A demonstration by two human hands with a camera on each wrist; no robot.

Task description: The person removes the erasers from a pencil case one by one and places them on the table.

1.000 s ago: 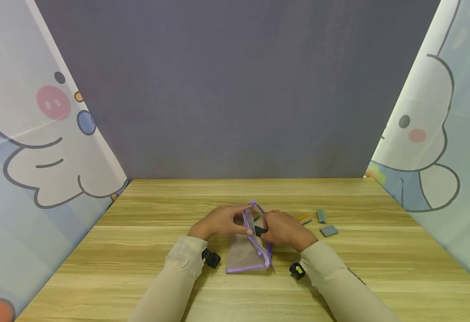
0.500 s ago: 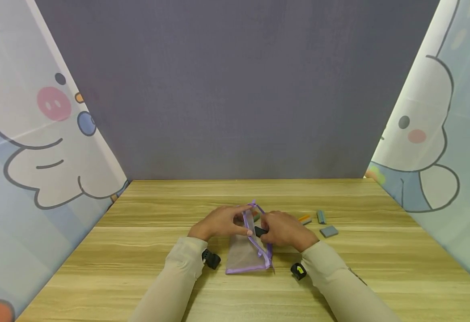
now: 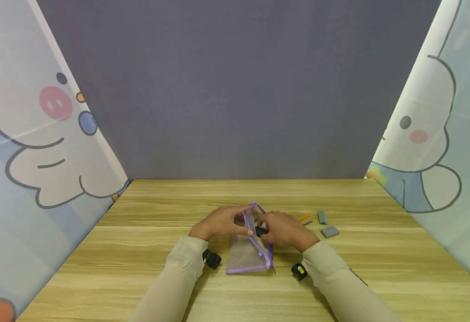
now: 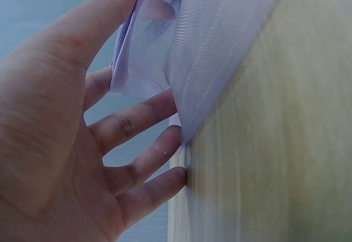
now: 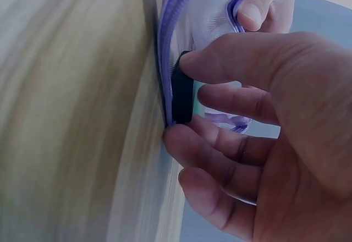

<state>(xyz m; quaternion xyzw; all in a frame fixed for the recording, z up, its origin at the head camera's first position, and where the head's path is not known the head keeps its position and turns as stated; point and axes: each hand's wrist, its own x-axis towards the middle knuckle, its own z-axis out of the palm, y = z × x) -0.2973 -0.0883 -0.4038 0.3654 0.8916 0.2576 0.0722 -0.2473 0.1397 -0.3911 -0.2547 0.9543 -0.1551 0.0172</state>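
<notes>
A see-through mesh pouch point(image 3: 244, 256) with purple trim lies on the table, its mouth facing right. My left hand point(image 3: 223, 221) holds the mouth's near layer, thumb and index finger spread along the purple edge. In the left wrist view its thumb overlaps the trim and other fingers point(image 4: 148, 162) lie beside the mesh. At the mouth, my right hand point(image 3: 285, 229) has the thumb and a finger at opposite ends of a small dark block point(image 5: 182, 91). The block sits just inside the purple edge. Behind it shows something green point(image 5: 198, 100), mostly hidden.
Right of the pouch lie an orange-and-grey bar point(image 3: 305, 219), a blue-grey bar point(image 3: 322, 218) and a flat grey block point(image 3: 329, 231). The wooden table point(image 3: 138, 250) meets a dark panel point(image 3: 239, 112) at the back, with printed cloth at both sides.
My right index finger has lifted and stretched slightly left over the dark block. The left hand and the pouch stay nearly where they were.
</notes>
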